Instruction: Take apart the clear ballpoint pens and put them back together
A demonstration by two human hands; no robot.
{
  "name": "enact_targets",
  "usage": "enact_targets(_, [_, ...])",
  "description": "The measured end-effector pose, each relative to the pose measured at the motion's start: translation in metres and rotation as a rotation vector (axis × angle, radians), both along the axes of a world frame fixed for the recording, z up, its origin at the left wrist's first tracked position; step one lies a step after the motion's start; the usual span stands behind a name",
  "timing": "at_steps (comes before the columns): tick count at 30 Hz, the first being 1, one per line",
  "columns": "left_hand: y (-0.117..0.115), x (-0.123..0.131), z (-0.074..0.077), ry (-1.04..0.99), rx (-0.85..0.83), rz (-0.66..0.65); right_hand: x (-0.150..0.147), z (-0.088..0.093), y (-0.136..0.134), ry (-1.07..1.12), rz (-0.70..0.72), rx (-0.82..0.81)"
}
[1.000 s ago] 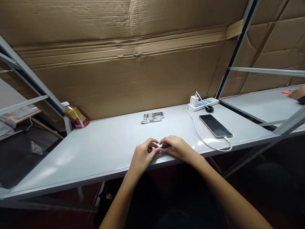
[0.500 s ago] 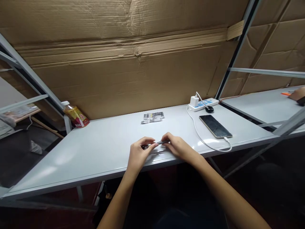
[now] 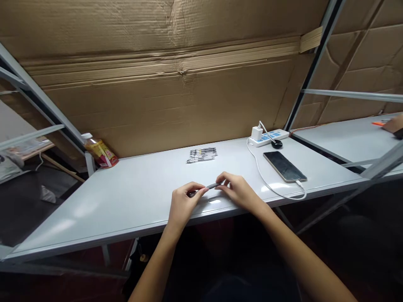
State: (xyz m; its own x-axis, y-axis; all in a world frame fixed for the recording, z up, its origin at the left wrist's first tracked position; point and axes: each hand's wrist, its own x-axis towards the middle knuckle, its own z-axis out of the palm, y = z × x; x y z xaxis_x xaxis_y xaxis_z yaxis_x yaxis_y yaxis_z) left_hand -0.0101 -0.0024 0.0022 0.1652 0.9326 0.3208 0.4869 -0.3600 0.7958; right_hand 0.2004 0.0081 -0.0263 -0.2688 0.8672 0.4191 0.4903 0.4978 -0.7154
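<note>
A slim dark pen [image 3: 213, 186] lies across the space between my hands, just above the white tabletop. My left hand [image 3: 185, 202] is shut on its left end, with the tip hidden in my fingers. My right hand [image 3: 237, 191] grips the right end between fingertips and thumb. Farther back on the table lies a small bundle of several black-and-white pens [image 3: 202, 155], out of reach of neither hand's fingers but not touched.
The white table [image 3: 126, 201] has a black smartphone [image 3: 285, 166] on a white cable, a power strip [image 3: 270, 137] with a charger, and a juice bottle [image 3: 100, 152]. Cardboard lines the back. Metal shelf frames stand at both sides. Another person's hand [image 3: 393, 125] rests on the right-hand table.
Both hands have moved away from the table's front edge, and the right hand has shifted slightly right. More of the pen's dark barrel now shows between them.
</note>
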Motion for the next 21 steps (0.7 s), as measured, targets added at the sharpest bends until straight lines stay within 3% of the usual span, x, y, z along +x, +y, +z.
enact_targets(5, [0.0007,-0.0005,-0.0004,-0.011,-0.011,-0.009,0.0016,0.0009,-0.0008,-0.083,0.018,-0.056])
enact_targets(12, [0.0013,-0.0002,-0.0010,-0.021,-0.028,0.009,0.0004,0.0012,-0.0011,0.011,0.025,0.011])
enact_targets(18, [0.0002,-0.0005,-0.0016,-0.013,-0.024,-0.029,0.0009,0.0001,-0.0016,-0.167,0.004,-0.043])
enact_targets(21, [0.0013,-0.0003,-0.0020,-0.012,-0.025,0.000,0.0008,0.0008,-0.0018,-0.098,0.030,-0.008])
